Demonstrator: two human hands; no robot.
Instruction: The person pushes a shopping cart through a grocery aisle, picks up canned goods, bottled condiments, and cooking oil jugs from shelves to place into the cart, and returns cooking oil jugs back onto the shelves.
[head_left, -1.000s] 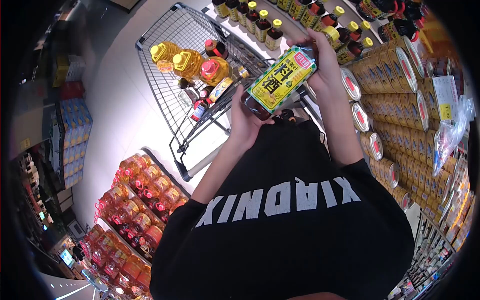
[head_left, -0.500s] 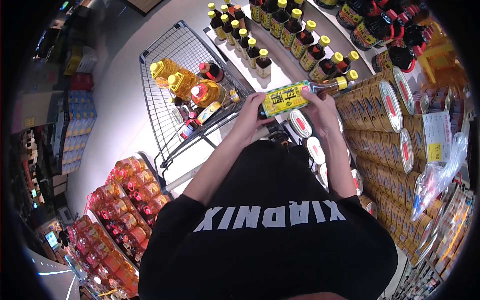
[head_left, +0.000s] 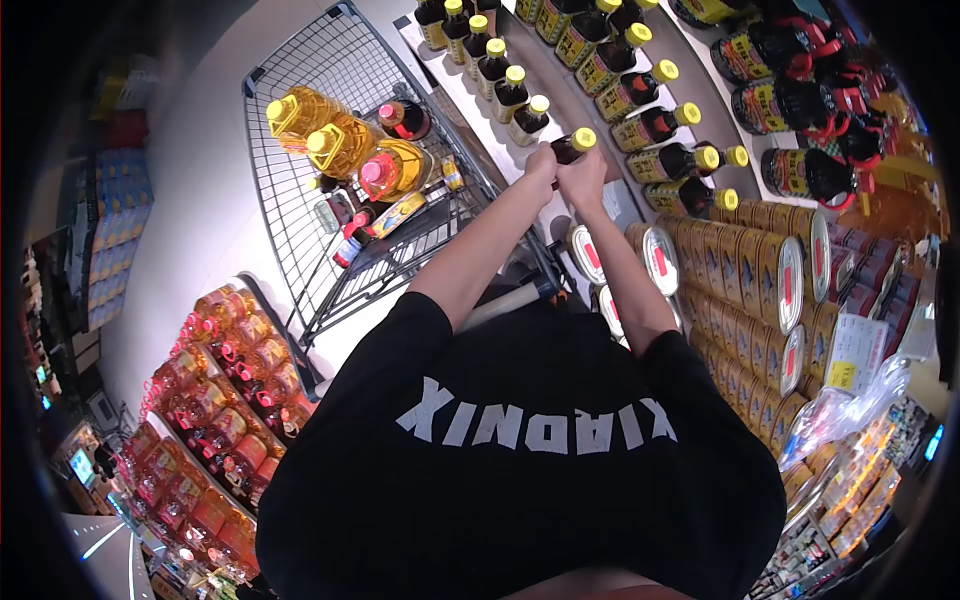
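Note:
A dark bottle with a yellow cap (head_left: 575, 146) stands upright at the near end of the front row on the shelf, between my two hands. My left hand (head_left: 540, 168) is closed on its left side. On the other side, my right hand (head_left: 582, 180) wraps round it. Its label and lower part are hidden behind my fingers. Just beyond it, a similar yellow-capped bottle (head_left: 529, 122) stands in the same row. More such bottles (head_left: 650, 128) fill the row to the right.
To the left stands a shopping cart (head_left: 275, 190) holding large oil jugs (head_left: 345, 150) and smaller bottles. Stacked oval cans (head_left: 740, 265) rise at the right, beside a price card (head_left: 858, 352). Oil bottles (head_left: 225, 400) are piled at lower left.
The bottle, held tilted sideways with its yellow label showing, has moved away from me to the shelf and now stands upright. Both hands have gone with it.

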